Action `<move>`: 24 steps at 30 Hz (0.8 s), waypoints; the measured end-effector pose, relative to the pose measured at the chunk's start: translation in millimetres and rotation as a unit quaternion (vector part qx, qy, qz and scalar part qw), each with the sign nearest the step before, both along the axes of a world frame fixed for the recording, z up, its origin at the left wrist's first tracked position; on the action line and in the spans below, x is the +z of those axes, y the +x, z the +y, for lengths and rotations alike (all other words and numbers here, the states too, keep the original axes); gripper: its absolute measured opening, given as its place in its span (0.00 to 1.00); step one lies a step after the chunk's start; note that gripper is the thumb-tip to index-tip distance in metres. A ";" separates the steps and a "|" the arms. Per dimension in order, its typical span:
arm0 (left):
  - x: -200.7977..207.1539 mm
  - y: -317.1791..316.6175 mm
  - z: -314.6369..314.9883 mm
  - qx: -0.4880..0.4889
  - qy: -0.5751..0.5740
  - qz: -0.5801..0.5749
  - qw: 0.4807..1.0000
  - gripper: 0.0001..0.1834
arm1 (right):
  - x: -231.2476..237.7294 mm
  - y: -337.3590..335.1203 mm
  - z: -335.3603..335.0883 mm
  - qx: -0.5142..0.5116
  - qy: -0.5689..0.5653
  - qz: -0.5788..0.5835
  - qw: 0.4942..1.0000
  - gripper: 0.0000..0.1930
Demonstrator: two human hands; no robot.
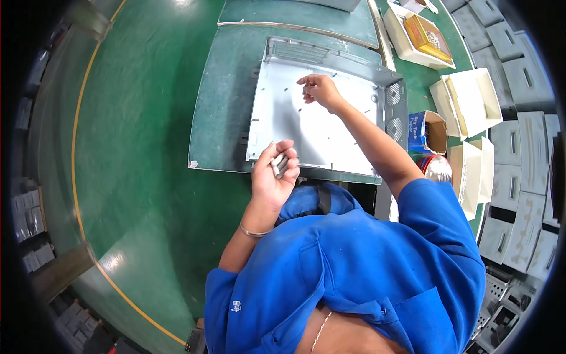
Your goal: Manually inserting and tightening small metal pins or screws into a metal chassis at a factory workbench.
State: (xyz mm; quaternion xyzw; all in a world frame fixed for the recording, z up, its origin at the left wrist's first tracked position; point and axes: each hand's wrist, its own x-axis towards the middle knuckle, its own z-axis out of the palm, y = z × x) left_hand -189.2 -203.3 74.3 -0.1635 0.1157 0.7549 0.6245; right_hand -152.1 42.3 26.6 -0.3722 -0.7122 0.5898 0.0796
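Observation:
A shallow sheet-metal chassis point(348, 121) lies on the workbench in front of me, its floor bright white and its right wall cut with round vent grilles. Small dark posts point(300, 110) stand up from its floor in places. Over the upper middle of the chassis is my right hand point(319, 92), fingers bent and drawn together; whatever they pinch is too small to make out. Palm up at the chassis's near left corner, my left hand point(275, 177) curls around several short silvery metal cylinders point(279, 165).
The green bench mat point(221, 100) reaches left and beyond the chassis. To the right stand cream plastic bins point(469, 177), a blue cardboard box point(417, 133), a round red-rimmed tub point(435, 168) and a yellow tray point(420, 35). Metal housings point(516, 147) are stacked farther right.

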 end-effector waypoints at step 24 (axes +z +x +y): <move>-2.8 -11.4 -24.2 0.113 -0.059 -0.003 0.992 0.14 | -57.8 -100.9 -12.5 0.184 0.407 -0.105 0.888 0.08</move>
